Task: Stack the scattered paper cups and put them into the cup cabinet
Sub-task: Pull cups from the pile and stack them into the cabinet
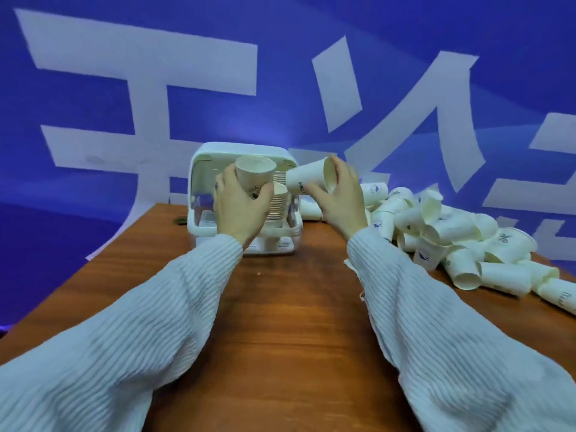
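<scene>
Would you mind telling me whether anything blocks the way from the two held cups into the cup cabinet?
Nothing visible does: the cup cabinet stands open behind both hands, though a cup stack already fills its right side.

A cabinet (246, 194) is set on the table (280, 322), towards its far edge and left of centre, with its open side turned to the viewer. A stack of cups (278, 202) is stood inside it, in the right part. A pile of loose cups (452, 238) is spread over the table to the right of the cabinet, most lying on their sides. In front of the cabinet an upright cup (254, 176) is held in the left hand (241, 210). Just to its right a tilted cup (311, 179) is held in the right hand (339, 198), base towards the upright cup, the two close but apart. A banner (156, 88) is hung behind the table.
</scene>
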{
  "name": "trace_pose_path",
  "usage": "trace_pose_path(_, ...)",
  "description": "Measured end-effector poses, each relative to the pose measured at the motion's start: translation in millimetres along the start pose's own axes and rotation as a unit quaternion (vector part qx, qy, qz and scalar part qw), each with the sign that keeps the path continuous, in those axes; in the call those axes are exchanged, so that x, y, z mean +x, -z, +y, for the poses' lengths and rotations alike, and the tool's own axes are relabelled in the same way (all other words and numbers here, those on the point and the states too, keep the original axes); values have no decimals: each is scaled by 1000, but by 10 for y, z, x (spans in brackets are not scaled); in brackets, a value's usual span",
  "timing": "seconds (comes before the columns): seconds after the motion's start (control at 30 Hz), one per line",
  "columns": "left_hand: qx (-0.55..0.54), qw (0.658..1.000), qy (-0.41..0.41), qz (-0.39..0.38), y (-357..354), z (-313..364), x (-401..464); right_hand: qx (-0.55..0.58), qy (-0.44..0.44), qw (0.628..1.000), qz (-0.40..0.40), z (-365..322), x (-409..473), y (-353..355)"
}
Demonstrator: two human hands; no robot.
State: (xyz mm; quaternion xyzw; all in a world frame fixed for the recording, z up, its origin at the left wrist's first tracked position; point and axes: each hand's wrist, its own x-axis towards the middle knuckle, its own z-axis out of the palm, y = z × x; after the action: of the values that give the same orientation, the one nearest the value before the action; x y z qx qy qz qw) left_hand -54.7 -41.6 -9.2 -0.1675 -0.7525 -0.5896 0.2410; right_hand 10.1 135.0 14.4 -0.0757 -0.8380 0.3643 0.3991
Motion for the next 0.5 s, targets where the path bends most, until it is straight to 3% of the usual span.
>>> trace_pose_path(0.3, 9, 999, 32, 35, 367, -308, 243, -148, 112, 969, -165, -204, 535, -567)
trace_pose_path(0.5, 10, 999, 18, 28, 307, -365, 266, -316, 130, 877, -337, -65, 529, -784)
